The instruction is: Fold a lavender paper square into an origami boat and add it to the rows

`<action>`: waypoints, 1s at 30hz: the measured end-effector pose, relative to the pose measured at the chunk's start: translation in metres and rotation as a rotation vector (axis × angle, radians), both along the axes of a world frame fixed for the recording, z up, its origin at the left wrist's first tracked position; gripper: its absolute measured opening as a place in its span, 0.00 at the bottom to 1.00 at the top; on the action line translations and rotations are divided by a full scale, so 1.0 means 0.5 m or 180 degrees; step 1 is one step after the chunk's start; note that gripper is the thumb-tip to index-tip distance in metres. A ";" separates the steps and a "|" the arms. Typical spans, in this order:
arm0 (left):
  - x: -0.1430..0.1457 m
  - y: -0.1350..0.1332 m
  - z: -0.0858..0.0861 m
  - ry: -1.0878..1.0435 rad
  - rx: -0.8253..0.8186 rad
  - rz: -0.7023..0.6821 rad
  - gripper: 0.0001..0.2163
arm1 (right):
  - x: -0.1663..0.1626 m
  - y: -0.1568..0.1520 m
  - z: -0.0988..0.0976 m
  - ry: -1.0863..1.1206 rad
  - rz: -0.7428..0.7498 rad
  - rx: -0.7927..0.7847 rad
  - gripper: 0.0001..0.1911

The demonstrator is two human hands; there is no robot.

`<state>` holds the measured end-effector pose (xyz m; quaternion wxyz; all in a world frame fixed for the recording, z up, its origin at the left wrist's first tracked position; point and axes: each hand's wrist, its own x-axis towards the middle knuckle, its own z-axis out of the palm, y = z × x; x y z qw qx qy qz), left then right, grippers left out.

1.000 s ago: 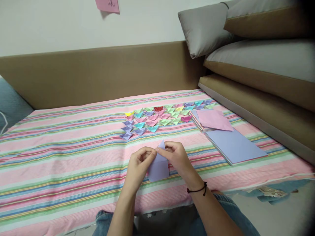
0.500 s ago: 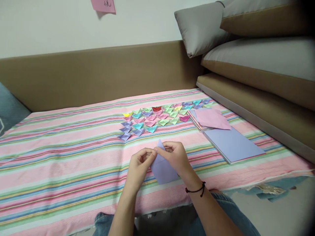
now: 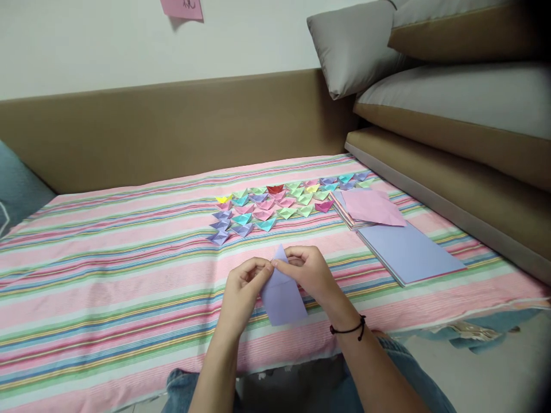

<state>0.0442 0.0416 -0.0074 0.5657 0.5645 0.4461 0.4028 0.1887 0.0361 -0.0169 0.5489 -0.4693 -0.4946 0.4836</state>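
Between both hands is a purple sheet of folding paper (image 3: 284,301), with a pointed tip at its far end and a crease across it. My left hand (image 3: 245,289) pinches its left edge between thumb and fingers. From the other side my right hand (image 3: 310,274) pinches it near the tip, the two thumbs almost touching. The lower part of the paper hangs free above the cloth. Beyond the hands, rows of small folded paper boats (image 3: 263,213) in several colours stand on the striped cloth (image 3: 129,275). My fingertips behind the paper are partly hidden.
To the right lie a stack of purple paper sheets (image 3: 411,252) and a pile topped with pink paper (image 3: 372,207). Large grey and brown cushions (image 3: 447,97) are stacked at the right. A brown backrest (image 3: 181,132) runs along the back, and a blue cushion (image 3: 21,183) is at the left.
The lower part of the purple paper has swung slightly left and looks narrower. My right wrist has shifted a little right; both hands keep their pinch.
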 end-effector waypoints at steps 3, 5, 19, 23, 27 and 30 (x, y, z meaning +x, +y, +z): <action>-0.002 -0.001 0.004 0.0026 0.0006 -0.0058 0.10 | 0.001 -0.001 -0.003 0.0115 0.0029 0.0001 0.10; -0.002 -0.001 0.006 0.0023 0.0015 -0.0077 0.10 | -0.002 -0.002 -0.003 0.0250 0.0004 -0.0050 0.09; -0.005 -0.012 0.021 -0.0017 -0.0025 -0.0247 0.11 | 0.000 -0.005 0.010 0.0834 -0.0068 -0.0214 0.09; -0.004 -0.014 0.023 -0.0033 -0.0054 -0.0311 0.10 | -0.002 -0.007 0.016 0.0808 -0.0143 -0.0190 0.09; -0.005 -0.016 0.023 -0.0010 -0.0046 -0.0355 0.10 | 0.008 0.000 0.017 0.0952 -0.0315 -0.0223 0.07; -0.010 -0.022 0.024 0.0100 -0.0106 -0.0423 0.10 | 0.037 0.009 0.020 0.1214 -0.0698 -0.0167 0.06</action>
